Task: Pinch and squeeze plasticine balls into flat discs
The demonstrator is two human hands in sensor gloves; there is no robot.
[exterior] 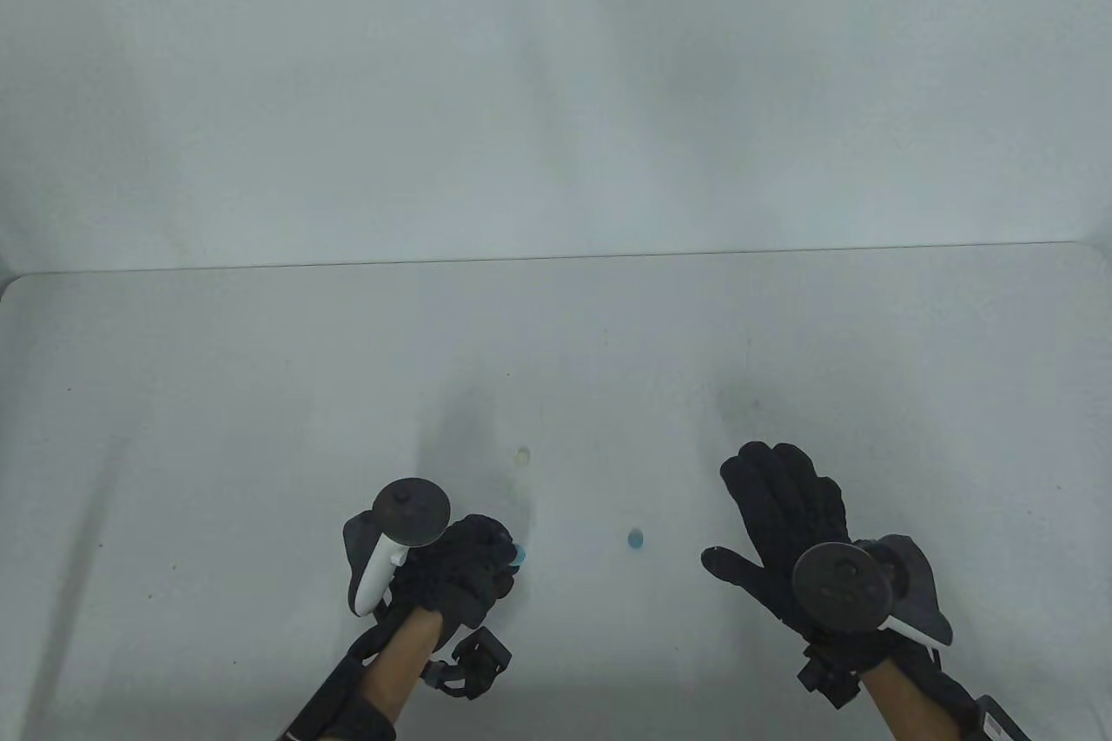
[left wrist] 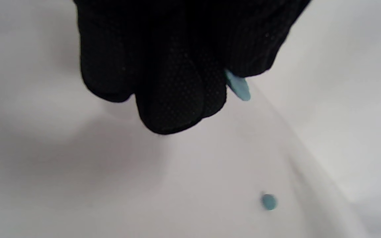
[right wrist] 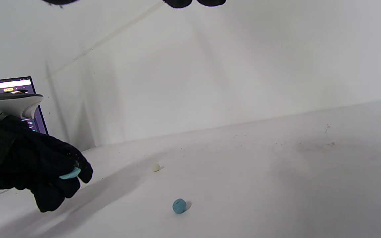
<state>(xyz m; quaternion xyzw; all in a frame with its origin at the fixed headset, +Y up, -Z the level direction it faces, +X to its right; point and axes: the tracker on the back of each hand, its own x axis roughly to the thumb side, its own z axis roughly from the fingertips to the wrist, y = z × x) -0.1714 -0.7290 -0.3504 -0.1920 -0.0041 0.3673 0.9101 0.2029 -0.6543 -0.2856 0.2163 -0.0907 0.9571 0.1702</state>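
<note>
Left hand (exterior: 452, 572) near table's (exterior: 217, 428) front edge, fingers clenched, pinching flattened blue piece (exterior: 519, 553) at its 3 o'clock side; piece held off surface. Right hand (exterior: 786, 515) well apart at 3 o'clock from left, fingers spread, gripping nothing. Blue ball (exterior: 636, 539) on table between hands. Cream ball (exterior: 522, 455) farther back, 11 o'clock from blue ball. Laptop screen (right wrist: 28, 124) behind left hand, partly hidden by its tracker (right wrist: 8, 102).

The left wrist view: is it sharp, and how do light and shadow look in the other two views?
Left wrist view: soft and blurred; the left hand is a dark mass, the light blue plasticine piece it pinches smeared. Table view: hazy, low contrast, grey shadows beyond both hands on the table. Right wrist view: sharper; the blue ball and cream ball cast short shadows.
</note>
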